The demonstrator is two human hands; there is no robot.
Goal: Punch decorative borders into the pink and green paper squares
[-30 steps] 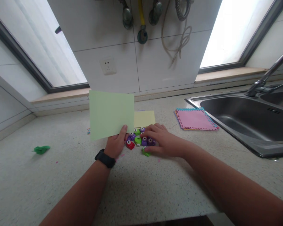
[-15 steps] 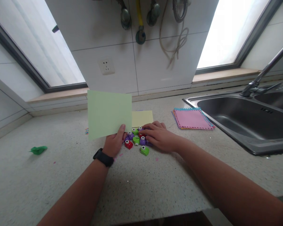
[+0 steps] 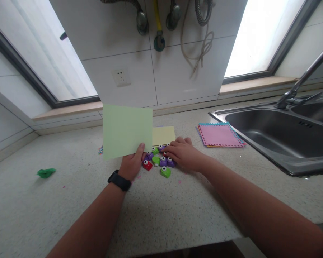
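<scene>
My left hand (image 3: 131, 164) grips a pale green sheet (image 3: 127, 132) by its lower right corner, thumb on the front, and holds it up above the counter. Several small punches lie in a cluster beside it, among them a red one (image 3: 147, 165), a green one (image 3: 165, 172) and a purple one (image 3: 171, 162). Over the right side of the cluster rests my right hand (image 3: 184, 154), its fingers bent and apart, touching the punches at the back. Behind them a pale yellow sheet (image 3: 164, 135) lies flat, partly hidden by the green sheet.
A stack of pink, blue and orange sheets with punched edges (image 3: 220, 135) lies to the right, beside the metal sink (image 3: 269, 138). On the left is a crumpled green thing (image 3: 46, 173). Paper bits (image 3: 100, 150) lie near the green sheet. The tiled wall (image 3: 187, 80) stands behind.
My right hand has shifted slightly back and right, uncovering more of the purple and red punches. The green sheet has moved slightly to the right with my left hand.
</scene>
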